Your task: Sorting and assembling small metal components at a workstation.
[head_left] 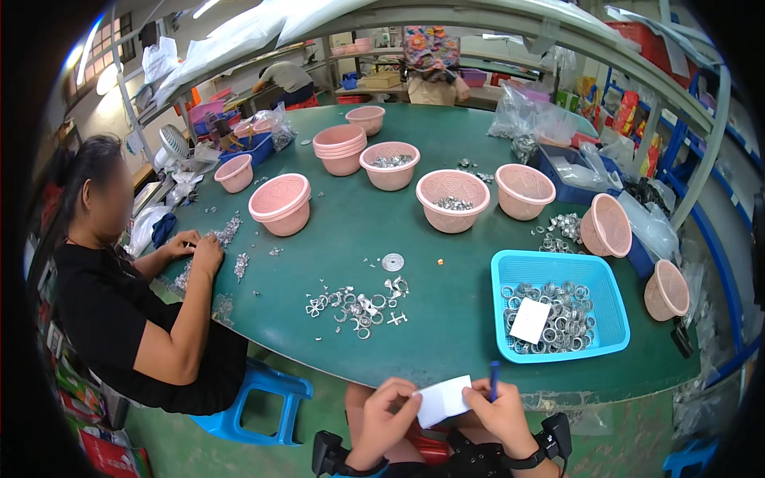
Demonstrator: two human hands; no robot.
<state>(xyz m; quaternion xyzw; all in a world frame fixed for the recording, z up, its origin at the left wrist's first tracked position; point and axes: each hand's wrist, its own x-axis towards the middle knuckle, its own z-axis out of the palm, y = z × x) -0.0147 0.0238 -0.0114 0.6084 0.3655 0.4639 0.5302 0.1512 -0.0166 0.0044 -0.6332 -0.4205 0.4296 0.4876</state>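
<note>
The small white paper (443, 401) was in front of you, just off the near edge of the green table (454, 295), held in both your hands. Your left hand (386, 418) pinched its left end between thumb and fingers, and your right hand (500, 414) gripped its right end under the thumb while also holding a blue pen (494, 381), which pointed upward. Beyond your right hand, a light blue basket (615, 334) stood on the table, with many metal rings (570, 319) inside and a white card (530, 320) lying on top of them. To the left of the basket, a loose spread of silvery metal pieces (362, 309) lay on the table, with a round metal disc (392, 262) just past it. Farther off stood several pink bowls; the one at the middle (453, 221) and another farther left (390, 180) held metal bits. On the left, a co-worker (151, 319) in a black top sat on a blue stool (275, 398), both hands at a heap of small pieces (227, 231).
</note>
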